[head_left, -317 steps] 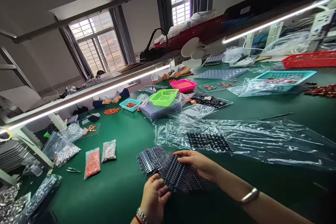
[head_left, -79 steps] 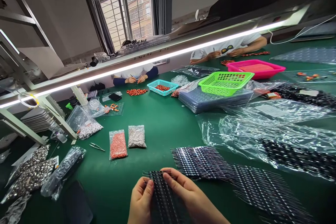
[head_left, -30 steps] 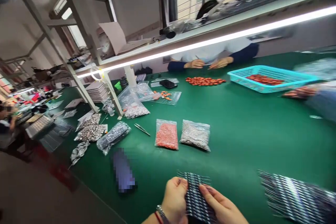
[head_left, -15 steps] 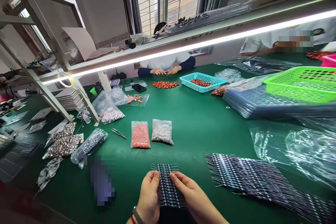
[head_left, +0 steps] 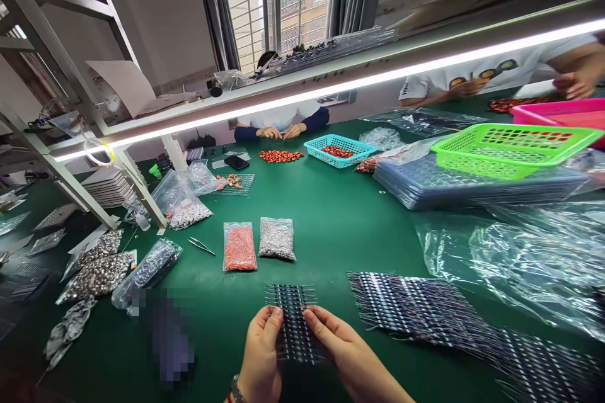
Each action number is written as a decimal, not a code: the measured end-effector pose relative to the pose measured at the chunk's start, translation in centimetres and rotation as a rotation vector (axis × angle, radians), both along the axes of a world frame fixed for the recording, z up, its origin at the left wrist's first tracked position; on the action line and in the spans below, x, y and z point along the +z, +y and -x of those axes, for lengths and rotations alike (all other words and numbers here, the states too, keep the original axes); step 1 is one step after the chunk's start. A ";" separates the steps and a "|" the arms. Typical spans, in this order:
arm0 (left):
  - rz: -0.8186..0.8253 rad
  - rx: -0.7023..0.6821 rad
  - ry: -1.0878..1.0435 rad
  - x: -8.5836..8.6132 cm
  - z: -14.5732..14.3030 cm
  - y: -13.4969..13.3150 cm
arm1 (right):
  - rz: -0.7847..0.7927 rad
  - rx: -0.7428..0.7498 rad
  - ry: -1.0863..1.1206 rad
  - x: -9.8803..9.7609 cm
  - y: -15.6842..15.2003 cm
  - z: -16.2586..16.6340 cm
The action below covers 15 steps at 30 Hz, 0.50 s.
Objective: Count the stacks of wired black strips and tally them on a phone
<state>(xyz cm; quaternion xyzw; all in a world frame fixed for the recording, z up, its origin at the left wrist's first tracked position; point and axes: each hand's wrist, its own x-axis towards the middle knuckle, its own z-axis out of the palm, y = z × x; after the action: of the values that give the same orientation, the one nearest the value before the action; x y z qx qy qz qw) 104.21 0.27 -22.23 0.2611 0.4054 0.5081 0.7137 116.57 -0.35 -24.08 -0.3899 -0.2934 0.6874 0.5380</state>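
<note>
A small dark woven strip (head_left: 293, 321), with pale dots in rows and thin fringed ends, is held up in front of me. My left hand (head_left: 265, 343) pinches its left edge between thumb and fingers. On the opposite edge, my right hand (head_left: 333, 337) grips it the same way. To the right lies a longer, similar fringed strip (head_left: 420, 308), running toward the lower right. Beyond my hands, a bag of orange-red pieces (head_left: 240, 248) and a bag of silvery pieces (head_left: 276, 239) rest flat on the green table (head_left: 326, 233).
Tweezers (head_left: 201, 246) and bags of shiny beads (head_left: 97, 274) lie at left. Clear plastic sheets (head_left: 510, 258) spread at right, below a green basket (head_left: 510, 151) on stacked trays. A blue basket (head_left: 339, 151) stands farther back. Two co-workers sit opposite, beyond a lit shelf (head_left: 283, 88).
The camera view has turned slightly right, so the table's things shift left in the picture. Both hands keep hold of the woven strip, which tilts a little away.
</note>
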 end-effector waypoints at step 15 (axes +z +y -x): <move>0.088 0.048 -0.078 -0.1 -0.3 -0.2 | 0.083 -0.033 0.206 1.2 -0.3 0.9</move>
<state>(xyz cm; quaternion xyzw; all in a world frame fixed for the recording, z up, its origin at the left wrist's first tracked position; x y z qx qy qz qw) 104.51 0.11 -22.36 0.1994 0.4054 0.5165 0.7274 115.64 -0.68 -22.91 -0.3438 -0.2012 0.7267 0.5597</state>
